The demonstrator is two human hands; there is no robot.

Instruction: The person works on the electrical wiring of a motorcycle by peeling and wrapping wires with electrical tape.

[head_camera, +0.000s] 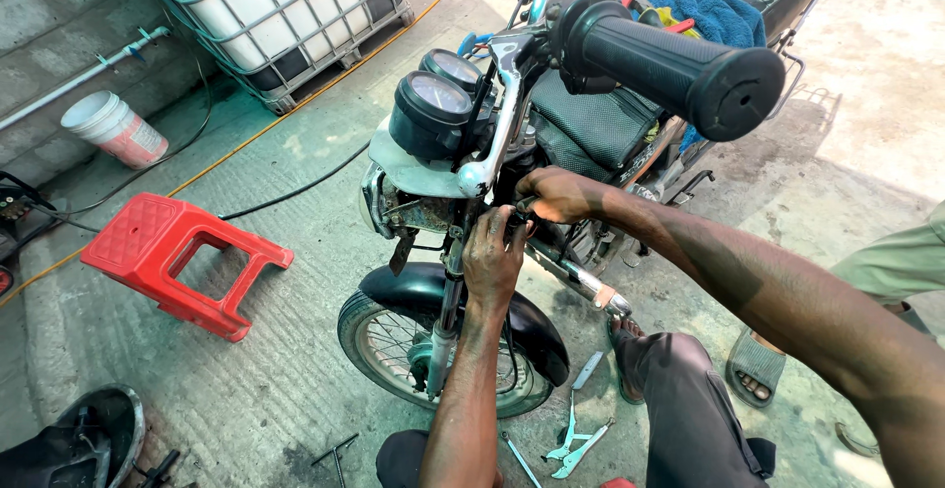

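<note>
At the centre of the frame, both your hands met on the motorcycle's steering head (492, 197), just below the twin gauges (433, 104) and above the front wheel (394, 345). Your left hand (492, 257) came up from below, fingers curled closed around the top of the fork leg (445, 325), whose long axis ran down and slightly left toward the wheel. Your right hand (556, 195) reached in from the right, just above and touching the left; whether it pinched a part I could not tell. The handlebar grip (679, 60) loomed over the upper right, crowding the approach. Pliers (576, 444) lay on the concrete at lower centre, and a red stool (177, 261) stood well apart at left.
</note>
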